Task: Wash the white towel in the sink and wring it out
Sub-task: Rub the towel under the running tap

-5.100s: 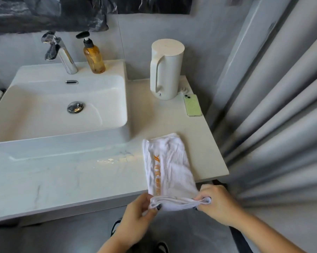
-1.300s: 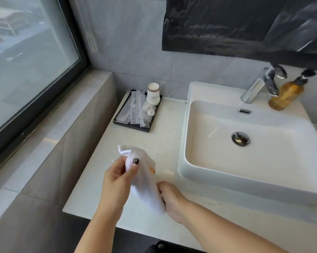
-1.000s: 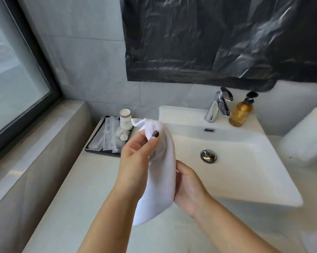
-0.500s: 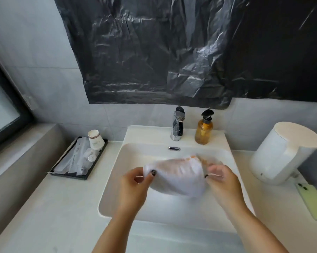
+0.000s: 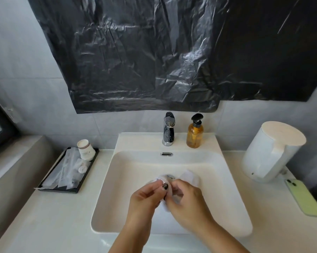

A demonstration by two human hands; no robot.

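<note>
Over the basin of the white sink [image 5: 128,172], both my hands hold the white towel [image 5: 189,177], bunched into a small wad. My left hand [image 5: 146,196] pinches one part of it with thumb and fingers. My right hand [image 5: 186,199] grips the rest, right beside the left. Most of the towel is hidden between my hands; one corner sticks out toward the drain. The chrome faucet [image 5: 169,130] stands at the back of the sink, and no water is seen running from it.
An amber soap pump bottle [image 5: 195,134] stands right of the faucet. A white kettle [image 5: 271,151] and a green phone [image 5: 304,197] are on the counter at right. At left a black tray [image 5: 50,188] carries paper cups and wrapped toiletries.
My hands came together and lowered the towel into the basin, crumpling it from a spread shape into a small wad. The view settled squarely on the sink.
</note>
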